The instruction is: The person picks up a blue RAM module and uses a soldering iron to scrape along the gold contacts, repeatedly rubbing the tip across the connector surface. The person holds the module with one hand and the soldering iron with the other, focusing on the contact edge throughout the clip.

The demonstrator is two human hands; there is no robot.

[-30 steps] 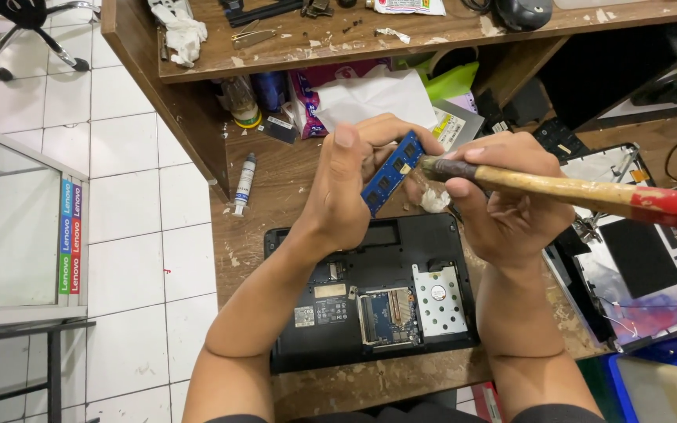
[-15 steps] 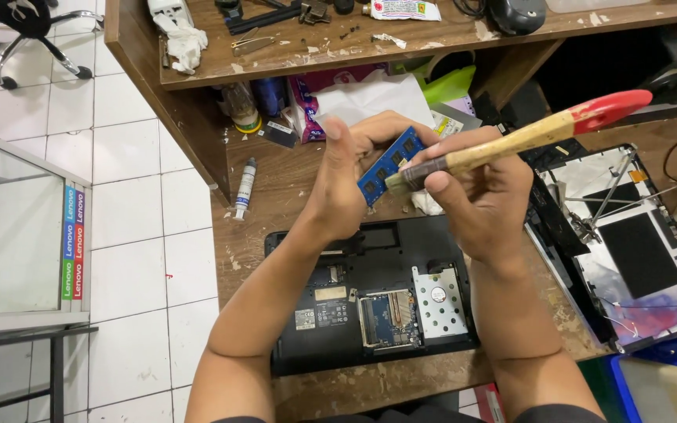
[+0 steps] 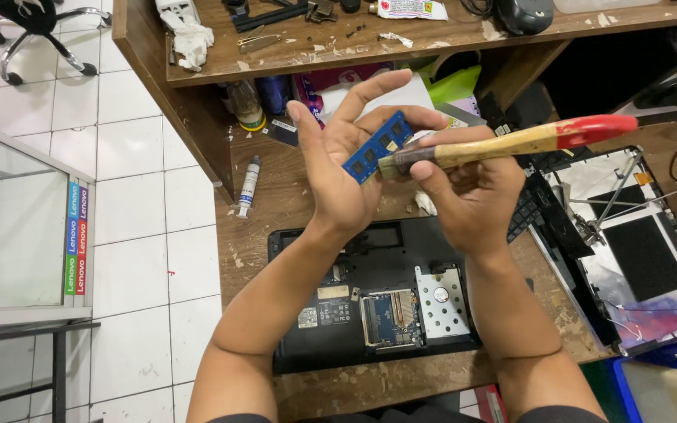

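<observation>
I looked down on a scarred wooden workbench (image 3: 276, 196) with a raised shelf (image 3: 432, 47) along its far edge, beside a white tiled floor (image 3: 143, 235). On the bench lay an opened black laptop base (image 3: 378, 305), underside up, its silver hard drive (image 3: 442, 307) and circuit board (image 3: 389, 317) exposed; to the right sat a dismantled laptop lid (image 3: 636, 251) with bare hinges. My left hand (image 3: 346, 168) was raised above the laptop base, fingers partly spread, index pointing up, the blue memory module (image 3: 378, 146) resting tilted across the fingers. My right hand (image 3: 472, 196) was just beside it, fingers curled tight around a paintbrush (image 3: 511, 143) with a wooden handle and red end; its bristles touched the lower end of the module. I could not tell whether the left thumb pressed on the module. A small white tube (image 3: 249, 184) lay near the bench's left edge, and a crumpled white rag (image 3: 190, 35) sat on the shelf.
</observation>
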